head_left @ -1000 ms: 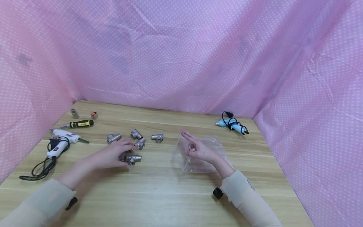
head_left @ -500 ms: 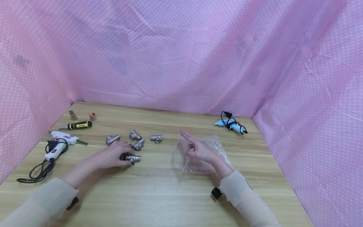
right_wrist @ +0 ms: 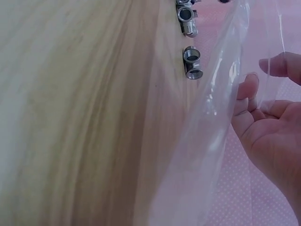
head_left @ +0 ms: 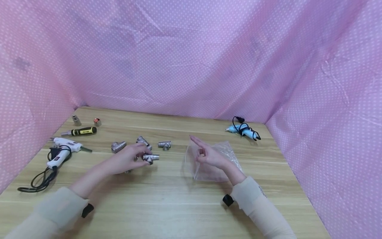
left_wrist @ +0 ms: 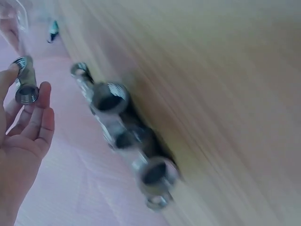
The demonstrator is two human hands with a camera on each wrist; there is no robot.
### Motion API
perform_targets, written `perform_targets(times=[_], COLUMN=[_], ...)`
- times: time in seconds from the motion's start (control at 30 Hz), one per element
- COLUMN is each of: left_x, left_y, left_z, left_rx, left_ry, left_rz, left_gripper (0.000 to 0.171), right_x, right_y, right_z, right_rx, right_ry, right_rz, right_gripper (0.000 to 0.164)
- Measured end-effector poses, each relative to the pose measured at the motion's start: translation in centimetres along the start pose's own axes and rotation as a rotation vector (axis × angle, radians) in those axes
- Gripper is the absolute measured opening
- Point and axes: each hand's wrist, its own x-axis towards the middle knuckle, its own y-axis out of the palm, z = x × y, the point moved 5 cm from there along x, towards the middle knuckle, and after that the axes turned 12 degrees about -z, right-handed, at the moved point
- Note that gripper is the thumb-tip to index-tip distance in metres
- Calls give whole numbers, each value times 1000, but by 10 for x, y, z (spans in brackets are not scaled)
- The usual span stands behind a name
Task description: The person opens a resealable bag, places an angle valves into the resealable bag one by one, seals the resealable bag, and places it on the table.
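- Left hand (head_left: pixel 128 160) has just lifted a pipe fitting (head_left: pixel 150 158) above the table (head_left: pixel 167 205), fingers clamped on it.
- Piece now free to move.
- Right hand (head_left: pixel 210 156) touches plastic bag (head_left: pixel 212 173); can't tell if fingers pinch.

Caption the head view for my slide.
Left hand pinches a metal pipe fitting; right hand holds a clear plastic bag.

six metal fittings (head_left: pixel 164 145), some partly hidden, left of centre; two glue guns (head_left: pixel 68 143); at left, one screwdriver (head_left: pixel 85 131), two small metal cylinders (head_left: pixel 76 120); one clear bag (head_left: pixel 212 172).
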Motion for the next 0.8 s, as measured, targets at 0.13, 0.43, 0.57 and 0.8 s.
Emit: perform_targets(times=[0.13,0.43,0.57,0.8], left_x=[10,34,39,41], left_y=[5,32,47,68], left_z=[-13,-43,-49,-48], left_rx=[-34,-299,-428,-508], left_ry=[-20,-40,-67,-143], left_rz=[-43,-5,52,146], left_gripper=[36,34,35,36], right_x=[6,9,10,7], right_y=[1,1,2,6], right_z=[-6,3,5,12], right_rx=[13,16,22,87], right_ry=[11,-6,-11,-32], right_rz=[-1,25,34,61], right_gripper=[86,84,83,84])
